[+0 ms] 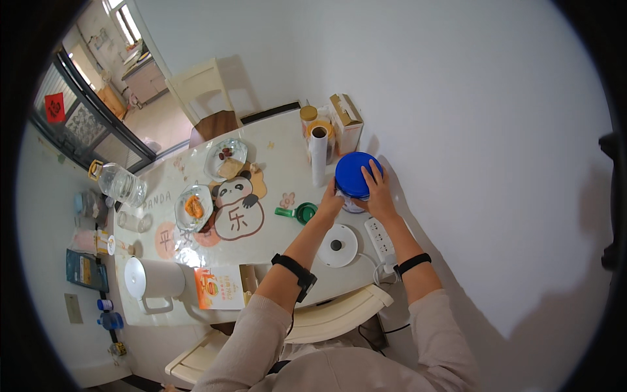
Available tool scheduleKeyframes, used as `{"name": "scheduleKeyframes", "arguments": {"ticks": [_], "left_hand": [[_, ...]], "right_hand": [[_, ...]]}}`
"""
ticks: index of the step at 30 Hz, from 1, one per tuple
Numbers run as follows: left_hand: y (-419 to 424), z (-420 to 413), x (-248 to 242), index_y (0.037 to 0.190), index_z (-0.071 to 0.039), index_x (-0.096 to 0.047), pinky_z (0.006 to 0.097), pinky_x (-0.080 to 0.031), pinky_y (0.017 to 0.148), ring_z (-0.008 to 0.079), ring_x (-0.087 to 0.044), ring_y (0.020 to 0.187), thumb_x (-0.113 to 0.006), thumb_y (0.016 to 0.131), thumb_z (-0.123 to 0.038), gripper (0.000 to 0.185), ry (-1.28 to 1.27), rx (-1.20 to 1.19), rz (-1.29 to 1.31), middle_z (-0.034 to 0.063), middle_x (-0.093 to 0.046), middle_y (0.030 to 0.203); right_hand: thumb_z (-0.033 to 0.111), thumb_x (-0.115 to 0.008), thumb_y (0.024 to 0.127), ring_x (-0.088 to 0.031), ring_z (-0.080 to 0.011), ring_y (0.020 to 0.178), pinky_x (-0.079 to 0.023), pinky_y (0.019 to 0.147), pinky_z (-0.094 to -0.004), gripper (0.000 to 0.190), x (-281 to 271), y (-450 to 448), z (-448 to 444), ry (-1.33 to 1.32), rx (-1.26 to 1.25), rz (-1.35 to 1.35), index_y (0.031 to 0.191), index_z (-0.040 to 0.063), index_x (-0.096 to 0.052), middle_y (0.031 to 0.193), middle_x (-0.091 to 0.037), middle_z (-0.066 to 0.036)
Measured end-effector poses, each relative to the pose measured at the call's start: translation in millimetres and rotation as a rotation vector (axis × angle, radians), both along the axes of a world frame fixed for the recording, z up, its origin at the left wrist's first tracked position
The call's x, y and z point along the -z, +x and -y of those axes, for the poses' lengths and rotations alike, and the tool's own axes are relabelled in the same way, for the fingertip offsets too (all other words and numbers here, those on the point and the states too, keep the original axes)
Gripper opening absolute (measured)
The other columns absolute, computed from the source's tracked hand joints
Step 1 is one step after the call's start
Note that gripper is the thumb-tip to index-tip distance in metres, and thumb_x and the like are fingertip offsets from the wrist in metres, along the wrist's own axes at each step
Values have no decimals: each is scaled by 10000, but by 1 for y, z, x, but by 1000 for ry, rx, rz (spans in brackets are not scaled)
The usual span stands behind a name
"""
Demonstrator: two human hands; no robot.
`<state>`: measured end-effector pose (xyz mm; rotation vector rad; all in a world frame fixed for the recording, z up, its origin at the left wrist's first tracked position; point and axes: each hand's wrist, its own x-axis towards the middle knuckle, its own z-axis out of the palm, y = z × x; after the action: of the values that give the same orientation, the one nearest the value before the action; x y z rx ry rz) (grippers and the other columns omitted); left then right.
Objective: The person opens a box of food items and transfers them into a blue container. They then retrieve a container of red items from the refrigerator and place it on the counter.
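Observation:
A jar with a wide, round blue lid (359,175) stands at the table's right edge by the wall, its pale body mostly hidden under the lid. My left hand (331,203) grips the jar's near left side. On the right, my right hand (378,191) wraps the lid's rim, fingers spread over its top. Close to my left wrist lies a green lid with a strap (306,213). A white round lid with a black knob (337,245) sits below my hands, beside a white power strip (381,235) with a plug in it.
Behind the jar stand a white roll (319,157), gold-lidded jars (308,113) and a carton (347,125). Two plates of food (194,208), a white pitcher (154,278), a printed box (220,289) and a large clear bottle (120,183) occupy the table. A chair back (338,318) is before me.

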<state>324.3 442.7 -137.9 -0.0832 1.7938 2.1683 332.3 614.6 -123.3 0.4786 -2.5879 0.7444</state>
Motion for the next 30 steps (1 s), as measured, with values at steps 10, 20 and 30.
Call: {"name": "scheduleKeyframes", "arguments": {"ticks": [10,20,30], "left_hand": [[76,15,46,1512,-40,-177,418,-303,1115,371,-303,1390,-664,796,-81,868,-431,-134,-324,230,-281,1513],[282,259,37,1426,-75,-400,622,-184,1110,441,-185,1421,-709,713,-303,810,-1440,-139,-11,236,-252,1526],[359,284,75,1475,-103,-307,622,-318,1047,440,-153,1439,-749,688,-251,914,-1486,13,-52,207,-203,1553]], "right_hand": [[147,-752,751,-223,-439,1401,-216,1132,-538,823,-26,37,17,273,154,-12,1464,72,-348,1528,-267,-212],[215,-667,851,-413,-385,1283,-366,1076,-423,604,53,138,243,-103,-655,681,1377,16,-448,1388,-441,-220],[498,-640,871,-600,-200,950,-507,820,-330,618,129,143,331,-339,-398,1295,1202,-18,-559,1077,-632,-125]]}}
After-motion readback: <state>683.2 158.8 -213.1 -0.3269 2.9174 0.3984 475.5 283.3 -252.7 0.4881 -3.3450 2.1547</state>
